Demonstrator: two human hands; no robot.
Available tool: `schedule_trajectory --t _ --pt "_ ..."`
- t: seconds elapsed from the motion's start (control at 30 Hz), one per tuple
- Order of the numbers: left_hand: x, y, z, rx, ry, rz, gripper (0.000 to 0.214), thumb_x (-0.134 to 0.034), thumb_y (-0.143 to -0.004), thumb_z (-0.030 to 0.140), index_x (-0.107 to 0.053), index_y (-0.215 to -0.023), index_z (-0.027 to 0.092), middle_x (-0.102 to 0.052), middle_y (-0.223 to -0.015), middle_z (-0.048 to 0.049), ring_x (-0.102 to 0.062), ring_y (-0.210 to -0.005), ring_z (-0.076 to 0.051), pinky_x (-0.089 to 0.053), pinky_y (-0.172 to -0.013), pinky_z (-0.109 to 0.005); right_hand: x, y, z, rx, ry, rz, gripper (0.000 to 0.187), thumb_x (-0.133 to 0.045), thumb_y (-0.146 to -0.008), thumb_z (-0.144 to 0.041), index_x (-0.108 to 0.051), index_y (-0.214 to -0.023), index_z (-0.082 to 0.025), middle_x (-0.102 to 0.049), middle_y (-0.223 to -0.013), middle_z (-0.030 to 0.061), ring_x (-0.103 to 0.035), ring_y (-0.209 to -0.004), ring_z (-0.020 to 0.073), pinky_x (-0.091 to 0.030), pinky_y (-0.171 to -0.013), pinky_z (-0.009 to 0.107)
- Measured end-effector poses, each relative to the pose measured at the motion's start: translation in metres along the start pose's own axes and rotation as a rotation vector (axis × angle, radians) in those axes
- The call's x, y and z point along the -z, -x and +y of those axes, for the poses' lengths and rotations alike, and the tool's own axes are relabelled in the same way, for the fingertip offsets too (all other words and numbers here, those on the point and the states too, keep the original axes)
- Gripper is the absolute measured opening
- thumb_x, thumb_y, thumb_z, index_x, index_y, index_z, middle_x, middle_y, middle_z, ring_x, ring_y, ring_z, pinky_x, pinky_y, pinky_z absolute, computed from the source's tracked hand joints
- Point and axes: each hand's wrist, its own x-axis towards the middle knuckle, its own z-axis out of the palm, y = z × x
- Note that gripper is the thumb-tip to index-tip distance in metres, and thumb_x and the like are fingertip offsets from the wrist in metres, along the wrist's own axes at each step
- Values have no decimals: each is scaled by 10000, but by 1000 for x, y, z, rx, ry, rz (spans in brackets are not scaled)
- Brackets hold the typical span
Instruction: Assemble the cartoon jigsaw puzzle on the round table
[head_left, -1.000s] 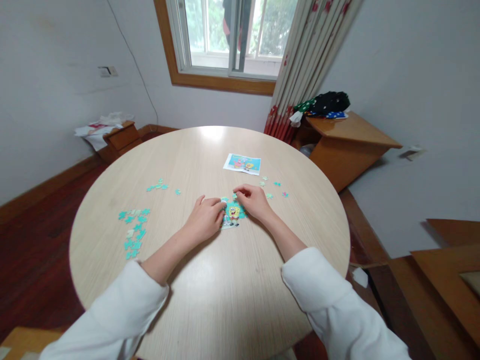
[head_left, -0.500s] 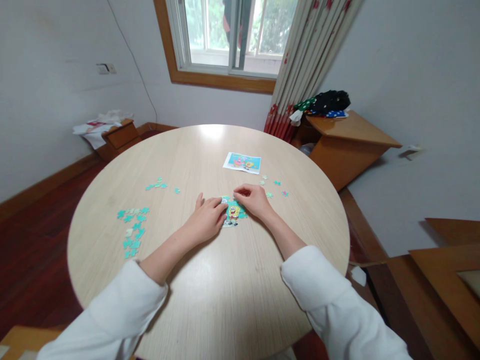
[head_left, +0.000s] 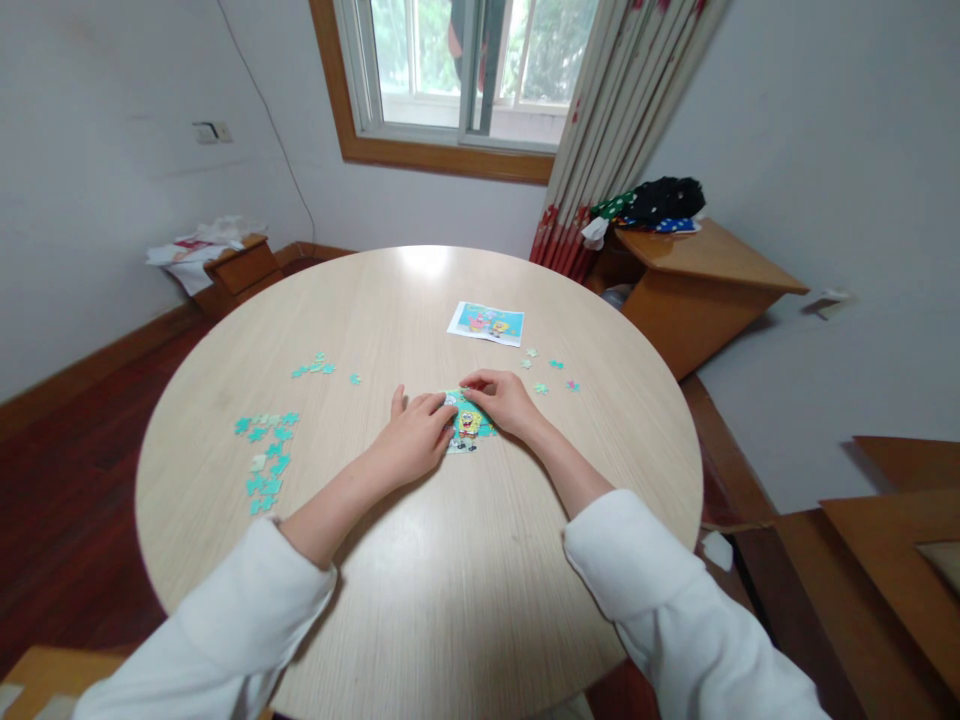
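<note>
A small partly joined jigsaw (head_left: 468, 428) with a yellow cartoon figure lies in the middle of the round wooden table (head_left: 420, 560). My left hand (head_left: 415, 436) rests at its left edge, fingers curled down on the pieces. My right hand (head_left: 501, 398) sits at its upper right, fingertips pinched together on the top edge of the jigsaw; whether a loose piece is in them is hidden. Both arms wear white sleeves.
Loose teal pieces lie in a cluster (head_left: 266, 460) at the left, a smaller group (head_left: 319, 369) beyond it, and a few pieces (head_left: 551, 372) right of my hand. A reference picture (head_left: 486, 322) lies farther back. A wooden cabinet (head_left: 694, 285) stands at the right, a low stand (head_left: 232, 265) at the left wall.
Both hands stay at the jigsaw. My right hand's fingers have shifted a little left along its top edge; the view has moved slightly.
</note>
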Motion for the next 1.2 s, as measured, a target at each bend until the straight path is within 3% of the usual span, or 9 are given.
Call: schedule_trajectory --t 0.77,1.0,1.2 --pt "0 1 3 7 -46 -6 337 -350 -926 229 -541 -1203 213 -549 -1264 -141 -502 -1171 -285 -180 -1053 -673 -4 0 -4 17 215 22 109 -626 -752 -141 -707 -800 -196 -688 -772 16 -608 -720 142 -464 -761 305" --pt "-1 1 2 5 -43 6 333 -364 -925 232 -544 -1205 225 -546 -1264 -133 -499 -1178 -283 -171 -1055 -674 -3 0 -5 -1 413 53 116 -648 -743 -160 -690 -834 -219 -676 -916 36 -565 -949 204 -357 -905 400" --pt "-1 0 3 9 -55 1 332 -356 -931 239 -544 -1202 213 -548 -1267 -139 -504 -1175 -284 -178 -1053 -675 -3 2 -11 -27 470 54 123 -632 -766 -179 -674 -872 -223 -634 -1016 50 -525 -1029 231 -310 -901 409"
